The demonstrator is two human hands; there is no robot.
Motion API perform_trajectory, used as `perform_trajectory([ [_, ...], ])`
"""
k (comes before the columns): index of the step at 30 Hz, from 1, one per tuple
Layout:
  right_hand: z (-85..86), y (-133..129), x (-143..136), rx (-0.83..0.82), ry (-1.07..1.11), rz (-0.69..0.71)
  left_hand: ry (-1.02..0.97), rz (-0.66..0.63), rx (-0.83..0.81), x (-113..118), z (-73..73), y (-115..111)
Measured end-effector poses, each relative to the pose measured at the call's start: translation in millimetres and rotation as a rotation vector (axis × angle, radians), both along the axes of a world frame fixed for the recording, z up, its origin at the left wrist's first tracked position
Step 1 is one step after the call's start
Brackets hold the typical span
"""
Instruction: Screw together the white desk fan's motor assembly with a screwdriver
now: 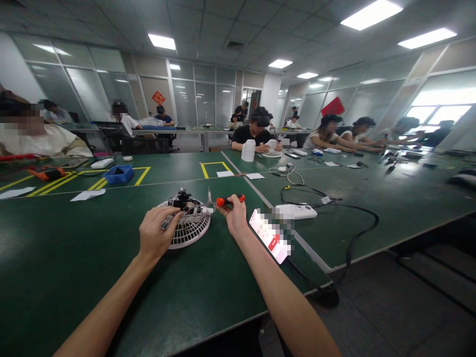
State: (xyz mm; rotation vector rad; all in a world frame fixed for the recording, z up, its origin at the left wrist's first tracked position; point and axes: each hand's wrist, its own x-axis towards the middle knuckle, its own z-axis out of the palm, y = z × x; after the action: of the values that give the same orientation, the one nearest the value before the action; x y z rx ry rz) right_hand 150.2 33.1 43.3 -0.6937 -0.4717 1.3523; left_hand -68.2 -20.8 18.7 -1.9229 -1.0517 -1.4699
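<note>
A white round fan grille (189, 233) lies on the green table, with a black motor (181, 199) and loose wires on top of it. My right hand (235, 218) is closed around the red and black handle of a screwdriver (225, 200). Its shaft points left, towards the motor. At the grille's left side, my left hand (158, 230) has thumb and fingers pinched together close to the screwdriver's tip. Whatever sits between those fingertips is hidden.
Right of my right forearm lies a lit phone (269, 235), with a white power bank (296, 211) beyond it. Black cables (366, 213) run over the right table. A blue tray (118, 174) stands at the left. Across the table, a person (253, 134) handles white parts.
</note>
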Motion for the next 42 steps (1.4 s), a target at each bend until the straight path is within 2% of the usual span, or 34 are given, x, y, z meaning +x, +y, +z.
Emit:
perform_trajectory([
  [6, -3.3, -0.8, -4.2, 0.041, -0.044, -0.02, -0.028, -0.008, -0.026, 2.6, 0.5, -0.7],
  [18, -4.7, -0.8, -4.7, 0.021, -0.04, -0.036, -0.099, -0.014, -0.111, 3.8, -1.1, -1.7],
  [26, -8.4, 2.4, -3.8, 0.04, -0.049, -0.028, -0.124, -0.03, -0.105, 3.4, -1.8, -1.7],
  [42, 0.4, 1.5, 4.3, 0.144, -0.182, -0.096, -0.275, -0.179, -0.456, 0.7, 3.8, -1.9],
])
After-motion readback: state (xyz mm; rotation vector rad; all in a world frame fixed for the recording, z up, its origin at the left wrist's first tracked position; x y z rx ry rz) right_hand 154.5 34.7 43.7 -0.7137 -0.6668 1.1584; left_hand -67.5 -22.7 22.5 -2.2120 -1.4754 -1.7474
